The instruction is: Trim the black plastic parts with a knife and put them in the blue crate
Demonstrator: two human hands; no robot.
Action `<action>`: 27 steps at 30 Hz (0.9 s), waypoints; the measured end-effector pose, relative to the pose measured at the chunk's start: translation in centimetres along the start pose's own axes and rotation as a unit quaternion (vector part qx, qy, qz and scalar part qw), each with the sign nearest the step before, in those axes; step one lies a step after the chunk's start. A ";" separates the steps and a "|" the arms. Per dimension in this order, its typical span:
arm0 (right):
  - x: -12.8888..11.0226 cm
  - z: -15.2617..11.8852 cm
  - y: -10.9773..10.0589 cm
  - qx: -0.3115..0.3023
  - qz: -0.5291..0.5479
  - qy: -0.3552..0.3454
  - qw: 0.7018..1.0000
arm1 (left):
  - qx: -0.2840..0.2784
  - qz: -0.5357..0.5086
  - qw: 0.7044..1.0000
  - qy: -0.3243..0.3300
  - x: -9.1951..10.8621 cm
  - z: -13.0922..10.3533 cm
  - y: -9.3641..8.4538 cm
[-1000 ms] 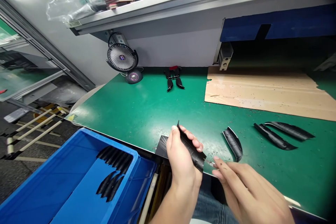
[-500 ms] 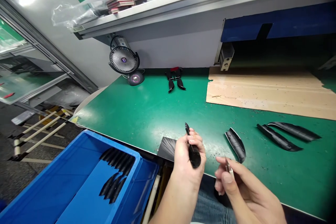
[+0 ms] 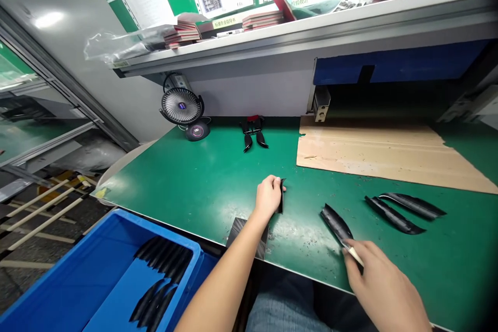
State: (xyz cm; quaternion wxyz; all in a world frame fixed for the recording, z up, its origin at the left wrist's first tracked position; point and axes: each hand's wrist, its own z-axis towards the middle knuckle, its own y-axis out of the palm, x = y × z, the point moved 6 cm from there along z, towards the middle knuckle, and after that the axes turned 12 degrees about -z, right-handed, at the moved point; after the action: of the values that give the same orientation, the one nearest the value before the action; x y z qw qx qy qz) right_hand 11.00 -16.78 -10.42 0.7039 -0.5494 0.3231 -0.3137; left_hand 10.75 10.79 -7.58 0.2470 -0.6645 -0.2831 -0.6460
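One black part (image 3: 281, 200) lies along the fingertip side of the left hand (image 3: 269, 195), fingers closed on it, while the right hand (image 3: 383, 282) pinches a pale-handled tool (image 3: 355, 256) at a second part (image 3: 336, 221), finger contact indeterminable.

One knife (image 3: 355, 256), one fan (image 3: 182, 106), one cardboard sheet (image 3: 383, 151)

A curved black shell (image 3: 335, 220) lies aslant near a pale-handled tool (image 3: 355, 256).
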 end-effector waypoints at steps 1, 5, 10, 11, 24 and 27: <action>0.4 -0.1 0.1 0.003 -0.008 -0.001 1.000 | 0.003 0.004 1.000 0.014 0.5 0.1 0.0; 2.0 -0.4 -1.6 0.083 -0.020 -0.037 0.996 | -0.007 -0.016 1.000 0.023 2.9 -2.2 0.8; 1.0 0.0 -4.8 0.085 0.071 -0.245 0.963 | -0.271 -0.145 0.916 -0.260 2.0 -11.0 6.5; 0.4 0.2 -5.4 0.085 0.081 -0.262 0.958 | -0.310 -0.203 0.867 -0.332 1.7 -12.9 7.5; -7.1 -1.5 -8.1 0.070 0.318 -0.165 0.931 | 0.125 -0.460 0.868 -0.138 4.7 -11.3 1.9; -7.2 -1.2 -7.3 0.011 0.328 -0.160 0.931 | 0.129 -0.455 0.873 -0.121 4.9 -11.6 1.9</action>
State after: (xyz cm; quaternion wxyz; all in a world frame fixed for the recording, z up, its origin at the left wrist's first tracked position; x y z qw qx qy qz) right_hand 5.11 -13.24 -2.72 0.8158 -0.4483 0.3646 0.0235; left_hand 3.75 1.60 -2.13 -0.0270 -0.4971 -0.6628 -0.5593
